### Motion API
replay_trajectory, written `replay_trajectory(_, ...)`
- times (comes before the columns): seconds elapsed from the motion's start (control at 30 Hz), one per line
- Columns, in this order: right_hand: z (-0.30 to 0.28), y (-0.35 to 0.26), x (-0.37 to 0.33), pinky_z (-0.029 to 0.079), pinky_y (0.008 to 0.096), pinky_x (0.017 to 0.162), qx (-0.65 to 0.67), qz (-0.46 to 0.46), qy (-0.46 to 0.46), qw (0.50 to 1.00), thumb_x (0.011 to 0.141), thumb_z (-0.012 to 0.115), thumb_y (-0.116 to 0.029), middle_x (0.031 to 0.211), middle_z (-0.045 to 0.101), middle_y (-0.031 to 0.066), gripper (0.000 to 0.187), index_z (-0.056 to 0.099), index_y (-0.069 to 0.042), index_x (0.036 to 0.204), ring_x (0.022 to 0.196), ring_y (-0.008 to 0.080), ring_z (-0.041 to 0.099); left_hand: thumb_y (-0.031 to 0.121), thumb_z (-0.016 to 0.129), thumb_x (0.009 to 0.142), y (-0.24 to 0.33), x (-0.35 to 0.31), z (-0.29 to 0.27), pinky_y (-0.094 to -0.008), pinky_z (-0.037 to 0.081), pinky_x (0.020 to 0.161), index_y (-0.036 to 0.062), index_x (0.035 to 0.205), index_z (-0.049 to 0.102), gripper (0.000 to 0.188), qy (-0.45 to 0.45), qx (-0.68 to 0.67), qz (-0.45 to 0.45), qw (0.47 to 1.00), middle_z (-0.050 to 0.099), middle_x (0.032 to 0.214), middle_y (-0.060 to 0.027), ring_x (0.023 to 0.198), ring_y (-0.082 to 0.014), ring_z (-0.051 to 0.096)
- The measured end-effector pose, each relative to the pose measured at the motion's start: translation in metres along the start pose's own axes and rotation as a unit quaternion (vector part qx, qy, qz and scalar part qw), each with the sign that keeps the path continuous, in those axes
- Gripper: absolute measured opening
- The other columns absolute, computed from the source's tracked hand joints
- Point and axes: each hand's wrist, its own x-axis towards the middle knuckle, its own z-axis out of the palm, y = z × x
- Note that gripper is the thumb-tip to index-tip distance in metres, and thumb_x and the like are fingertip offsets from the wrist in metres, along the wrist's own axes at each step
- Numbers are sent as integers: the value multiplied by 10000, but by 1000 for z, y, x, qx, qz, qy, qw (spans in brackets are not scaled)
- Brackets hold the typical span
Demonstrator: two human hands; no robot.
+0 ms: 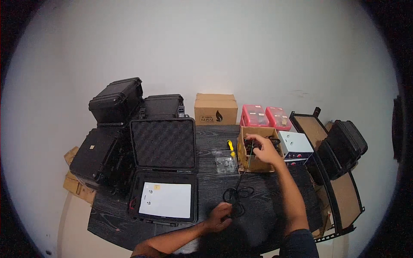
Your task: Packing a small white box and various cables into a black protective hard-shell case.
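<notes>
A thin black cable (237,186) with loose loops lies on the dark tabletop, and its upper stretch runs up to the open cardboard box (260,165). My right hand (263,148) is over the box, thumb and fingers pinched on the cable's upper end, which looks greenish there. Dark tangled cords show inside the box, partly hidden by this hand. Lower down, my left hand (220,217) is curled at the near side of the loops, its fingertips on the cable. The exact grip of those fingers is hard to make out.
An open black hard case (163,170) with foam and a white panel (165,200) stands at left, beside stacked black cases (116,101). A yellow tool (231,146) and clear small-parts box (226,164) lie mid-table. Red boxes (254,116), white devices (294,144) and a metal-framed rack (329,185) are right.
</notes>
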Motion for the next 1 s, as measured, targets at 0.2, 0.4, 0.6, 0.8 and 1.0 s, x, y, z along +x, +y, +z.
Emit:
replay_trajectory(0.2, -18, 16, 15, 430, 391, 1135, -95, -21, 20, 995, 774, 518, 29, 1368, 640, 217, 510, 625, 4, 1272, 1310, 357, 598, 127, 747, 883, 1, -3, -7, -492, 487, 884, 33, 687, 510, 322, -53, 11, -73, 996, 559, 900, -153, 936, -377, 602)
replay_trajectory(0.4, -25, 97, 19, 540, 459, 819, -145, -1, 203, 968, 923, 684, -130, 903, 737, 190, 152, 734, -45, 1039, 859, 361, 710, 105, 776, 860, 9, 10, -4, -483, 506, 844, 33, 686, 526, 313, -49, -18, -17, 998, 551, 872, -142, 870, -355, 602)
replay_trajectory(0.6, -27, 123, 34, 532, 481, 763, -183, 118, 219, 951, 1030, 601, -376, 887, 701, 249, 382, 723, -15, 1011, 832, 374, 698, 115, 774, 867, 7, 9, -2, -468, 495, 791, 47, 673, 506, 337, -3, -23, -3, 1000, 549, 876, -136, 854, -339, 590)
replay_trajectory(0.8, -5, 71, 39, 539, 435, 770, 201, 273, 146, 929, 1087, 493, -468, 835, 707, 155, 535, 735, 3, 1005, 771, 227, 690, 100, 781, 851, 10, 8, -13, -446, 482, 766, 47, 671, 493, 344, -21, 6, -24, 999, 554, 884, -136, 858, -329, 589)
replay_trajectory(1.0, -24, 101, 29, 542, 363, 743, -116, 97, 106, 983, 1083, 543, -386, 845, 740, 85, 455, 738, 19, 1011, 775, 188, 684, 106, 787, 848, 12, 15, -5, -442, 491, 744, 50, 671, 505, 338, -41, 24, -32, 998, 577, 896, -141, 869, -328, 612)
